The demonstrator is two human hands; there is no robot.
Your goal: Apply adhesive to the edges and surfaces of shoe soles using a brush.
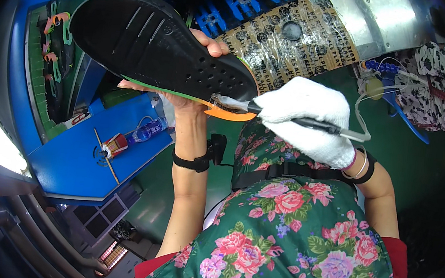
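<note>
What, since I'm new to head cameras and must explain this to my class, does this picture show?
There is no robot here. A wide fisheye camera on a person's head looks down at their own two hands, so straight edges bend near the rim. The bare left hand holds up a black insole. The right hand, in a white glove, grips a pen-like tool with a pale cord. Its tip is at the insole's edge, near an orange strip; actual contact is hard to judge. On the blue table at left lie a bottle and a thin stick.
</note>
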